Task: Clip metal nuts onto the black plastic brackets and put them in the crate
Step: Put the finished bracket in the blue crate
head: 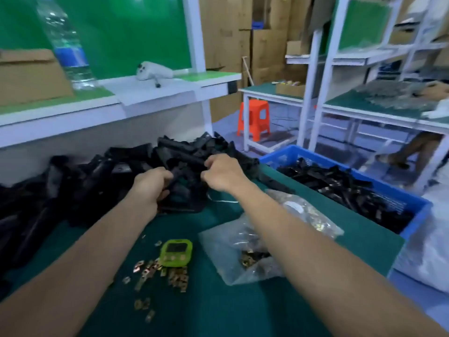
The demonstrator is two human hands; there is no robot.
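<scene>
Both hands meet over the pile of brackets (102,166) at the far side of the desk (218,312). The left hand (151,183) is curled round the near end of one black bracket (184,167), and the right hand (223,172) pinches its far end. The bracket's long axis runs from lower left to upper right between them. The blue crate (416,210) lies off to the right, nearer the right hand. Loose metal nuts (158,268) sit close to the body (well behind both hands). Curled fingers and blur hide whether a nut is already on.

Bare mat (218,307) opens near the front edge; bracket pile (73,186), timer (176,252), loose nuts (175,276) and nut bag (245,254) crowd the rest.
</scene>
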